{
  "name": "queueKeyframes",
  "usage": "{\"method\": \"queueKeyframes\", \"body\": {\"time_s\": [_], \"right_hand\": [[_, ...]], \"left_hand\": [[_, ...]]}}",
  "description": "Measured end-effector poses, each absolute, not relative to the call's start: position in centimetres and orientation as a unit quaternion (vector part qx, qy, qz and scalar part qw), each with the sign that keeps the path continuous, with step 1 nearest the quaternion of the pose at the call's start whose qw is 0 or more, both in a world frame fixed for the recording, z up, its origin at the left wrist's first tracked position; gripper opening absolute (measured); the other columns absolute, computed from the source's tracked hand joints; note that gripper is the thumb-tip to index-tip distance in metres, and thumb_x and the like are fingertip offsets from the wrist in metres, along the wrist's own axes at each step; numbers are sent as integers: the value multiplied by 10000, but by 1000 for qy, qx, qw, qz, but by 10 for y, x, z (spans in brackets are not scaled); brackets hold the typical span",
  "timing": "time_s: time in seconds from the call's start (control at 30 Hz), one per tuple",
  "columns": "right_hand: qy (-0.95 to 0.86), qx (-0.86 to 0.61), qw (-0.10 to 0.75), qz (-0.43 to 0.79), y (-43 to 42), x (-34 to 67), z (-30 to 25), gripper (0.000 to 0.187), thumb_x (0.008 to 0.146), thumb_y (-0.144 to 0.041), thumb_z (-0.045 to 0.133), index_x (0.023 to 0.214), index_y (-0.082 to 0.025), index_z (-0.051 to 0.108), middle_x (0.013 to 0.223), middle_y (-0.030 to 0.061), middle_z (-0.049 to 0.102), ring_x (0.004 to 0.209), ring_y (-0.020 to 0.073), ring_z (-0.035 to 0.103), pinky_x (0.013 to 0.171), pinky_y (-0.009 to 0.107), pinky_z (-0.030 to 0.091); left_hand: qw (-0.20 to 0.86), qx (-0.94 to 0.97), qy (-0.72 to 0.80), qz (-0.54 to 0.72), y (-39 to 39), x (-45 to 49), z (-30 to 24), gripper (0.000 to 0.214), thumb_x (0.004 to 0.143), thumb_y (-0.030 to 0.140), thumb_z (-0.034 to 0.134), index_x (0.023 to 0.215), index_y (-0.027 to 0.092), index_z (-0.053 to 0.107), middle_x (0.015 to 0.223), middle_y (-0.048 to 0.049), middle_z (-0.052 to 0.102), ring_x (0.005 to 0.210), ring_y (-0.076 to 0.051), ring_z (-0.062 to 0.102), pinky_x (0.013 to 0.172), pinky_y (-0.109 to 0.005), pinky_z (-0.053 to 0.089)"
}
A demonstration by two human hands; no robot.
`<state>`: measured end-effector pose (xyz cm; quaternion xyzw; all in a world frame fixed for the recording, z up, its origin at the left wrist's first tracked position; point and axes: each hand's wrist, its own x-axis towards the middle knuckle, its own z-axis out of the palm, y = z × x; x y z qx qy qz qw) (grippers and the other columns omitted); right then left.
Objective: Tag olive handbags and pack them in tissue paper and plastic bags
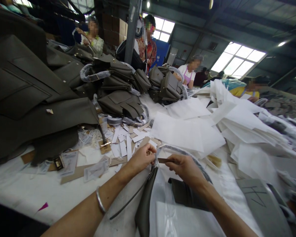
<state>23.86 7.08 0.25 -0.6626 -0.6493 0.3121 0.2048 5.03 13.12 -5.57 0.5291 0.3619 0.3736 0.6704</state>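
My left hand [143, 157] is closed in a pinch at the base of a plastic-wrapped bag handle [196, 157]; what its fingertips hold is too small to tell. My right hand [184, 167] grips a flat brown strip [163, 160], whose tip points at the left fingertips. Below both hands is an olive-grey handbag [146, 205], with clear plastic and a white sheet [185, 219] against it. A thin dark strap [128, 202] trails from near the left hand down to the table. Under my right forearm lies a dark leather flap [180, 191].
Olive handbags are heaped on the left [27, 89] and at the back [122, 102]. Cardboard strips [128, 144] and tags in plastic pouches [96, 169] litter the white table [84, 204]. White sheets [187, 131] pile up on the right, beside a grey marked panel [260, 204]. Several people work beyond.
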Motion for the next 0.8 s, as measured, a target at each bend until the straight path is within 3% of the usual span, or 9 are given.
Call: {"method": "queueKeyframes", "body": {"time_s": [0.13,0.23,0.37,0.53,0.7,0.8], "right_hand": [[-515,-598,373,488,76,229,-11,290,726,-420,749,902,-189,747,802,41,725,620,161,635,463,230,439],[-459,-534,415,576,83,220,-20,391,719,-498,769,954,-191,716,967,66,737,679,155,679,504,225,492],[-472,-509,398,599,93,210,-27,429,726,-548,762,892,-168,650,755,26,704,555,117,635,440,188,426],[-518,-536,377,549,101,202,-29,443,779,-614,668,745,-184,567,525,-66,534,378,50,380,361,179,259],[-529,-584,319,526,104,200,-32,388,712,-547,703,673,-183,575,488,-73,504,344,52,362,328,192,270],[-511,-594,324,530,106,200,-32,362,685,-517,705,643,-189,560,459,-72,510,335,59,376,320,194,307]], "left_hand": [[658,531,368,386,132,52,-57,171,725,234,656,861,166,578,752,30,603,548,-94,554,550,-227,426],[665,515,370,394,132,53,-58,216,718,257,665,891,159,581,747,29,598,545,-85,535,551,-221,428],[694,472,365,402,133,53,-59,308,677,272,673,946,167,567,695,46,564,573,-94,551,568,-214,441],[704,435,380,414,134,51,-58,333,716,308,625,1012,169,561,682,41,574,542,-86,527,534,-195,405],[673,452,399,429,134,51,-57,327,779,350,556,1048,164,552,782,7,627,507,-74,470,514,-200,377],[630,488,411,443,130,52,-55,263,769,277,591,1011,174,597,736,29,587,517,-85,454,508,-202,363]]}}
